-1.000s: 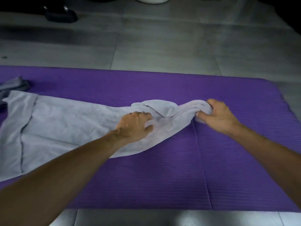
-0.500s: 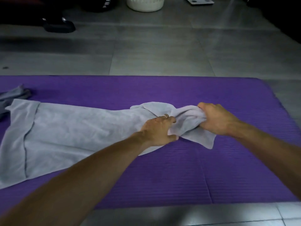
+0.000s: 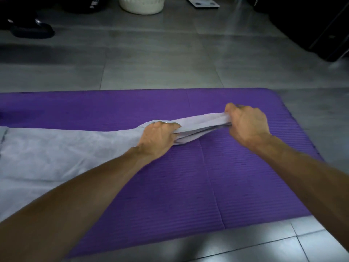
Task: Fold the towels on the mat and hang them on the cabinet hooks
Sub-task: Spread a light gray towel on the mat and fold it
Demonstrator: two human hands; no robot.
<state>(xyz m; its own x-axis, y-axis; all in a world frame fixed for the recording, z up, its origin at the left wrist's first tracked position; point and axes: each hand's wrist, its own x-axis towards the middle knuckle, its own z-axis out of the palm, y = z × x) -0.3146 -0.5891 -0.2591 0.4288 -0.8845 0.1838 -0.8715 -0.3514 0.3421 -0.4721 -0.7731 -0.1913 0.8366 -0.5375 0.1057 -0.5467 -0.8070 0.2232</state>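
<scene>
Towel point(image 3: 62, 154): its bunched end now stretched taut, lifted off the mat point(image 3: 245, 186)
Left hand point(image 3: 157, 138): clutching the towel
Right hand point(image 3: 247, 122): clenched round its end, pulled rightward
Meaning: straightening first; no fold yet

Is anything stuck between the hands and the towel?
No. Both hands already grip the towel directly: the left hand and the right hand hold its bunched end, stretched between them above the mat. The cabinet hooks are not in view, so that path cannot be judged.
</scene>
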